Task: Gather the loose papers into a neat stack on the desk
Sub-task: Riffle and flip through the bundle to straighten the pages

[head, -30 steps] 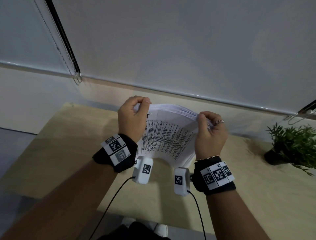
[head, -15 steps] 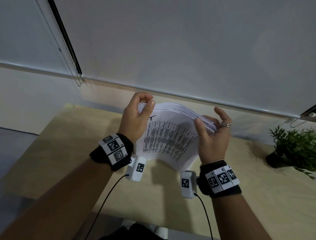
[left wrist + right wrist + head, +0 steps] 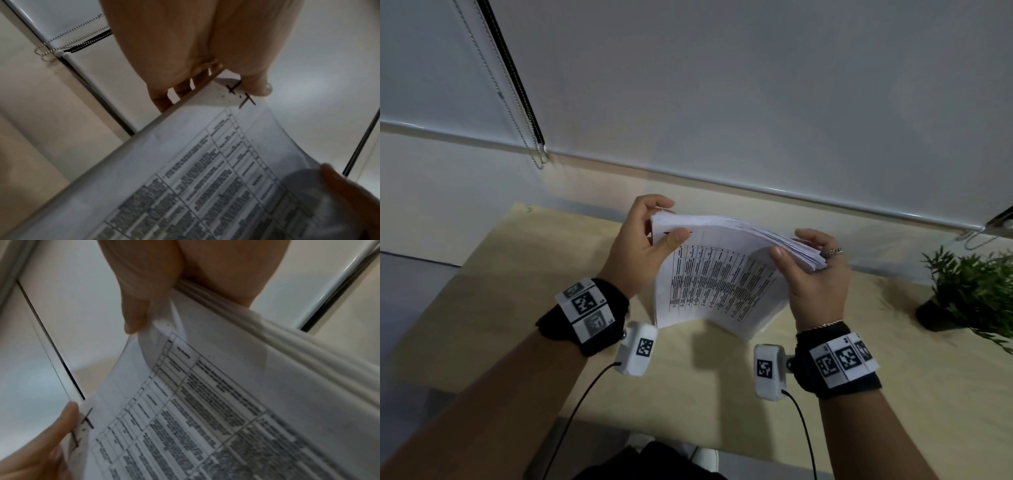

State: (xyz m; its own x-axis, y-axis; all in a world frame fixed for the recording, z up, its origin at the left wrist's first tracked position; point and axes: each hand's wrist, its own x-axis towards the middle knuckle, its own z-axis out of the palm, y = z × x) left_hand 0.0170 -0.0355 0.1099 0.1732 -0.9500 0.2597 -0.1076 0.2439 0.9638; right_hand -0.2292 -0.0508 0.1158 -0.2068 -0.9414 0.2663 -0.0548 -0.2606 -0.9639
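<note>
A thick sheaf of printed papers [image 3: 719,277] with a table on its front sheet is held up above the wooden desk [image 3: 482,308], bowed and fanned at the top right. My left hand [image 3: 647,246] pinches the top left corner, thumb on the front sheet and fingers behind. My right hand [image 3: 811,270] holds the right edge, thumb on the front and fingers spread behind the fanned sheets. In the left wrist view the left thumb presses the paper corner [image 3: 230,94]. The right wrist view shows the layered paper edges [image 3: 267,331] under my right hand.
A small potted plant [image 3: 969,291] stands on the desk at the right. A lowered roller blind [image 3: 722,102] with bead chains [image 3: 517,102] hangs behind the desk. Bare desk surface lies below and left of the papers.
The right hand has loosened from a curled grip at the top right to spread fingers behind the sheets. The papers have tilted flatter and fanned out more; both hands moved slightly apart.
</note>
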